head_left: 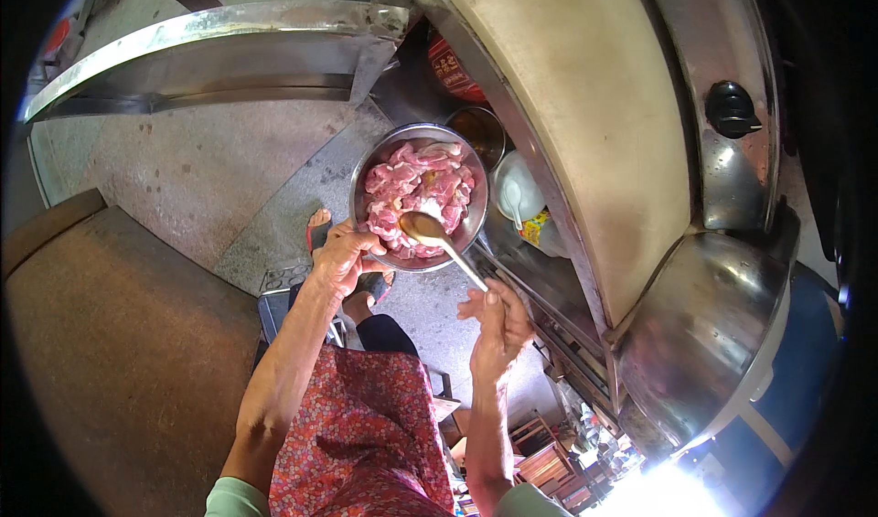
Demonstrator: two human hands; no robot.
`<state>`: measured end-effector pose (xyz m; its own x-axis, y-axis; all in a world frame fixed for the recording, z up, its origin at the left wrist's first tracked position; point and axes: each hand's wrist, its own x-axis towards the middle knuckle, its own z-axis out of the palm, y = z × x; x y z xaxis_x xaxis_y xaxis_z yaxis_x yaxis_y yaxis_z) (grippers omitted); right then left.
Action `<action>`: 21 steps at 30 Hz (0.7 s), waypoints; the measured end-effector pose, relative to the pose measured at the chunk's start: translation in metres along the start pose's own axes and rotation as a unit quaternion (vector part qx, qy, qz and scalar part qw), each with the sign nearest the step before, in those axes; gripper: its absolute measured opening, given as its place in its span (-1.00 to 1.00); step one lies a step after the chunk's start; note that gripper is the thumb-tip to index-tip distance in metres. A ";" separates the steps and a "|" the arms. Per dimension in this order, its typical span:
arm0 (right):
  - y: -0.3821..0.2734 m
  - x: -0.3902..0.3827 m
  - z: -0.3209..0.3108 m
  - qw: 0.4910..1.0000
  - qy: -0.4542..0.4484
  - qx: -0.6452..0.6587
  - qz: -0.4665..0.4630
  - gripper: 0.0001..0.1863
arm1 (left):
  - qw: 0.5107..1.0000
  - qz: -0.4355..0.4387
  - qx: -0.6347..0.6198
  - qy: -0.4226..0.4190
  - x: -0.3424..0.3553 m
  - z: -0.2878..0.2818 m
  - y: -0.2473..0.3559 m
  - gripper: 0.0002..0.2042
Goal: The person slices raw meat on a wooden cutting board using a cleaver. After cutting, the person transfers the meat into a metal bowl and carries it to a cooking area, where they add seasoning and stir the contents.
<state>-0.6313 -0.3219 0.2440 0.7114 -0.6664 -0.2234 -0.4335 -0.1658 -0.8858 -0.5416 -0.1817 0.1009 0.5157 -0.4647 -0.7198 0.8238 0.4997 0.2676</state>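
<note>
In front of me is a round steel bowl (364,167) with pieces of raw pink meat (400,177) in it. My left hand (342,259) grips the bowl's near left rim, fingers closed around the edge. A long-handled metal spoon (426,229) is in my right hand (498,323), the fingers closed on its handle. The spoon's head is over the meat near the front of the bowl. Whether it carries anything I cannot tell. A small pale patch shows on the meat just beyond the spoon.
Right of the bowl, a white tub (518,181) with a white spoon sits on a lower shelf beside a dark round pot (479,131). A pale counter (567,78) runs along the right, with a steel dome (704,334) nearer. At left stands a brown tabletop (128,334).
</note>
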 end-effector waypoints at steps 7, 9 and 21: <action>-0.017 -0.028 -0.031 0.951 -0.007 -0.241 -0.192 -0.82 | 0.999 -0.009 -0.028 -0.040 -0.004 0.000 0.003 -0.60; -0.014 -0.032 -0.033 0.933 0.010 -0.263 -0.246 -0.81 | 0.998 -0.012 -0.035 -0.043 -0.004 0.001 0.003 -0.60; 0.008 0.044 -0.031 0.882 0.044 0.425 0.201 -0.82 | 0.998 -0.018 -0.024 -0.051 -0.008 0.009 0.012 -0.49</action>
<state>-0.6202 -0.3753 0.2397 0.5331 -0.6074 -0.5890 -0.0436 0.6755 -0.7360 -0.5335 -0.1786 0.1155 0.5100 -0.5537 -0.6583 0.8308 0.5154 0.2102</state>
